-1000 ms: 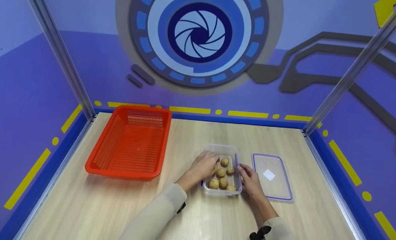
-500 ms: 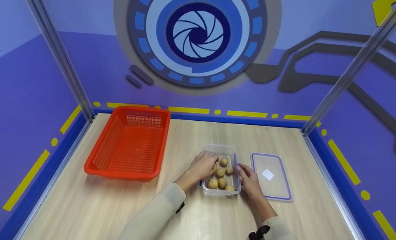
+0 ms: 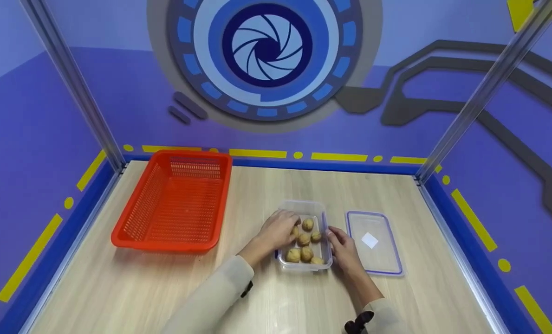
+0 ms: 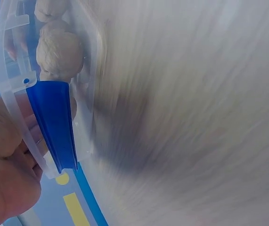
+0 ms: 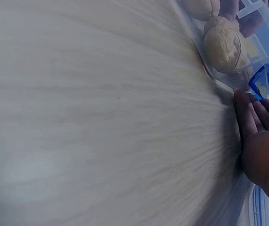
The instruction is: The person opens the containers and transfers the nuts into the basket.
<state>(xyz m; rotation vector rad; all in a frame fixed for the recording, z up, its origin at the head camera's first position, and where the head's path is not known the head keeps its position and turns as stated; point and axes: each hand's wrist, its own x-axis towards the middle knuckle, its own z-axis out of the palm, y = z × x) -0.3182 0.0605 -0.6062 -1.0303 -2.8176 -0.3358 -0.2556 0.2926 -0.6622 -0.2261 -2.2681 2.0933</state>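
A clear plastic box [image 3: 304,267] with blue side latches stands on the table, holding several walnuts [image 3: 306,253]. My left hand [image 3: 278,229] reaches over the left wall, fingertips down inside at a walnut [image 3: 295,231] near that wall. I cannot tell whether those fingers grip it. In the left wrist view, the blue latch [image 4: 54,125] hangs in front of my left fingers. My right hand [image 3: 344,248] rests at the box's right side, fingers extended against the outer wall. The right wrist view shows these fingers [image 5: 247,113] beside the right latch [image 5: 264,81].
A red plastic basket [image 3: 217,218] stands at the back left of the table. Right of the box lies a clear lid [image 3: 382,260] with a blue rim and a white label [image 3: 369,240]. Blue and purple printed walls [image 3: 276,134] enclose the back and sides.
The head view has shifted slightly, so the whole scene sits a little further left. Both hands, the box and the walnuts keep their places relative to each other.
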